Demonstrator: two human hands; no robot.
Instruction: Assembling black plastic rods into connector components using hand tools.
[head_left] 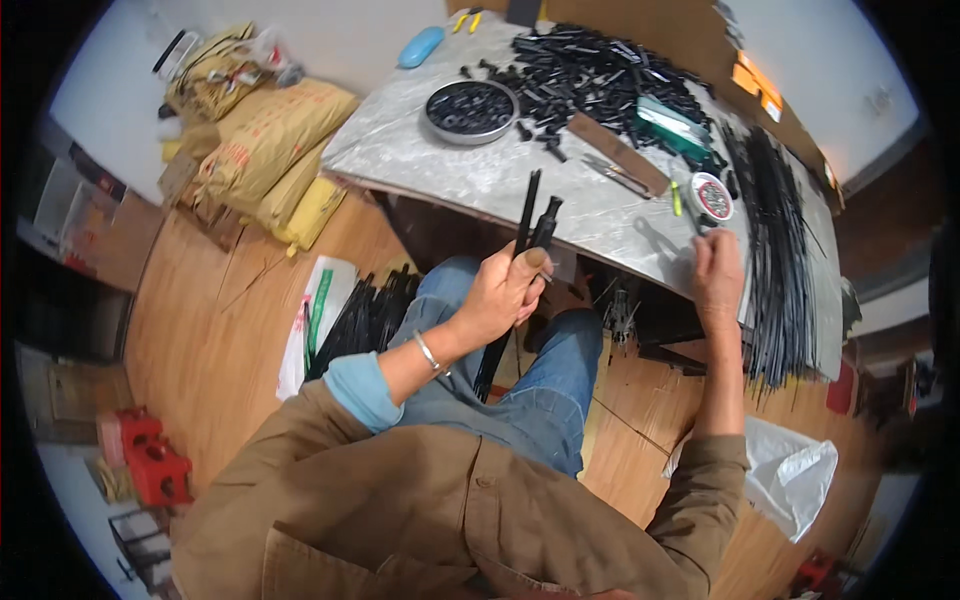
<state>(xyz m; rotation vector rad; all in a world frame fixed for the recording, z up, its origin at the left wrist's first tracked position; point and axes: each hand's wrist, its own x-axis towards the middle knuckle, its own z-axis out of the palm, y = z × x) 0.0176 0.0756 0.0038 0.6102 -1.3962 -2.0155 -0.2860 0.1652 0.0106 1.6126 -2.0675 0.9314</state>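
Black rod (524,215) held in left hand (503,293); fingers closed round it together with a shorter black fitting (546,222) lying alongside. Rod runs long: upper end rises over the near edge of the bench (420,150), lower end passes down between the knees over the blue jeans (545,385). Rod tilted slightly, top leaning right.

Right hand (717,272) rests on the bench edge, next to a bundle of long black rods (775,260) that hangs past the bench's near side. Fingers curled downward; cannot tell whether they pinch anything, view too small there.

On bench, grey marbled top:
- round metal pan (471,110) holding small black pieces, far left part.
- heap of black fittings (590,70) at the far side, just right of the pan.
- brown flat bar (618,153) lying diagonally near the middle.
- round tin (712,196) with red-and-white rim, just beyond the right hand.
- blue oval object (421,46) at the far left corner.

Floor, wooden: yellow-brown sacks (270,150) stacked left of the bench; a white bag with more black rods (365,315) beside the left knee; white plastic bag (790,470) at right; red blocks (150,460) lower left.
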